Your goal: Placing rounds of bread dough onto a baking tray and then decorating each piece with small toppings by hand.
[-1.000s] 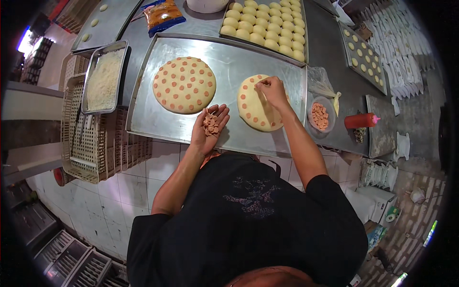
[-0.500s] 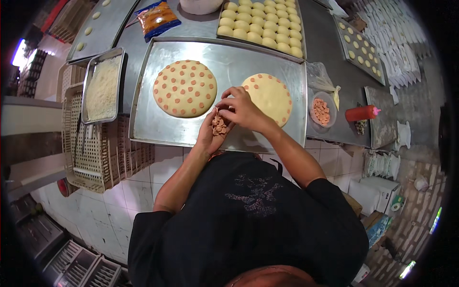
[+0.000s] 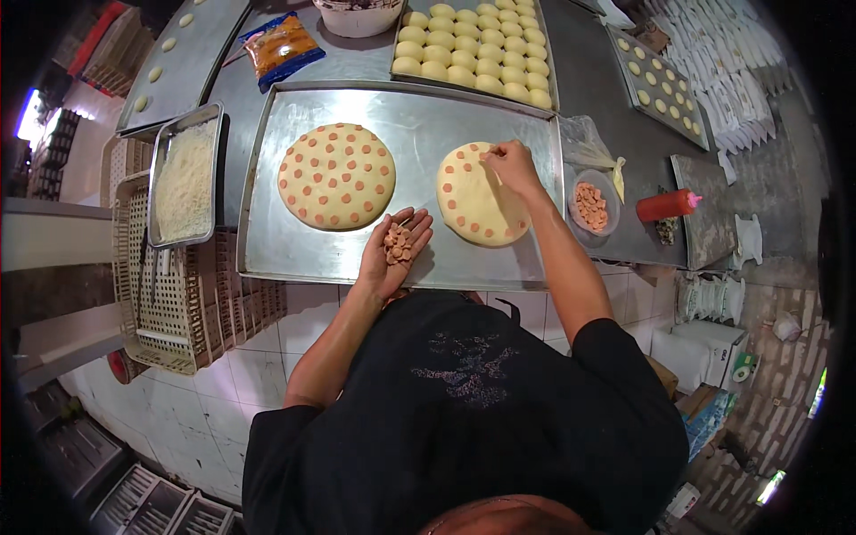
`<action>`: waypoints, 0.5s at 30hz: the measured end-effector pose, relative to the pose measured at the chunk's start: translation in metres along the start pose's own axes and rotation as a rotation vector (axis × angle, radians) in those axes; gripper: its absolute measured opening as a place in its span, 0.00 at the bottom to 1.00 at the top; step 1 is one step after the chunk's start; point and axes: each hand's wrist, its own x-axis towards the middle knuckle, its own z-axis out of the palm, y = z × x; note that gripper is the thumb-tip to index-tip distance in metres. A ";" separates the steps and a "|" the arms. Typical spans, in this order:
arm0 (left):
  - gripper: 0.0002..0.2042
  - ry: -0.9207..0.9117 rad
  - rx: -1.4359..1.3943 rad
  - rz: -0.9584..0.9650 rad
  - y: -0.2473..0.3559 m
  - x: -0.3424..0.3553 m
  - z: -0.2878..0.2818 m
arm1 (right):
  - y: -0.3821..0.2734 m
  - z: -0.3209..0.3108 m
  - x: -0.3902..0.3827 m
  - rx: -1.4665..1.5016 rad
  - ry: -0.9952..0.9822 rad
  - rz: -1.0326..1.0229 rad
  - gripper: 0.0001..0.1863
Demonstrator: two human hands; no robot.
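Observation:
My left hand lies palm up near the front of the metal tray, cradling a small heap of pinkish sausage slices. Over the top edge of the right dough round, my right hand pinches a slice at its fingertips, at the dough surface. That round carries slices along its left, lower and upper parts, with a bare middle; my hand covers some of its upper right. On the left dough round, slices are spread over the whole top.
A tub of sausage slices stands right of the tray, near a red squeeze bottle. Behind is a tray of dough balls. A pan of pale shreds sits at left, above plastic crates.
My right hand has left the heap in my left palm and moved right to the right dough round. My left hand has opened flatter, showing the slices. The view has shifted slightly.

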 end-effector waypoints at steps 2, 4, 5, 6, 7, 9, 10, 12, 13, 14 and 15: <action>0.21 0.002 0.005 0.007 0.000 -0.001 0.001 | 0.007 0.006 0.004 -0.108 0.038 -0.054 0.16; 0.21 0.003 0.006 0.007 0.001 -0.002 0.002 | 0.005 0.009 0.002 -0.160 0.050 -0.083 0.16; 0.21 0.001 0.005 0.009 0.001 -0.002 0.001 | -0.003 0.008 -0.001 -0.185 0.082 -0.102 0.15; 0.21 0.001 0.006 0.010 0.001 -0.003 0.001 | -0.011 0.006 -0.005 -0.210 0.114 -0.121 0.14; 0.21 0.007 0.004 0.016 0.001 -0.003 0.001 | -0.020 0.005 -0.010 -0.234 0.145 -0.139 0.13; 0.21 -0.005 0.003 0.000 0.001 -0.002 0.003 | -0.041 0.010 -0.028 -0.075 0.066 -0.230 0.12; 0.21 -0.012 0.002 -0.006 0.001 -0.001 0.002 | -0.058 0.012 -0.040 0.081 -0.007 -0.319 0.11; 0.21 -0.013 0.011 0.003 0.002 0.000 0.000 | -0.095 0.020 -0.079 0.159 -0.180 -0.548 0.10; 0.21 -0.022 0.024 0.004 0.001 0.001 0.001 | -0.104 0.028 -0.090 0.161 -0.180 -0.546 0.10; 0.21 -0.033 0.037 0.006 0.000 0.001 0.000 | -0.111 0.035 -0.100 0.086 -0.205 -0.660 0.10; 0.21 -0.032 0.039 0.005 -0.001 0.001 -0.001 | -0.115 0.039 -0.105 0.009 -0.228 -0.774 0.10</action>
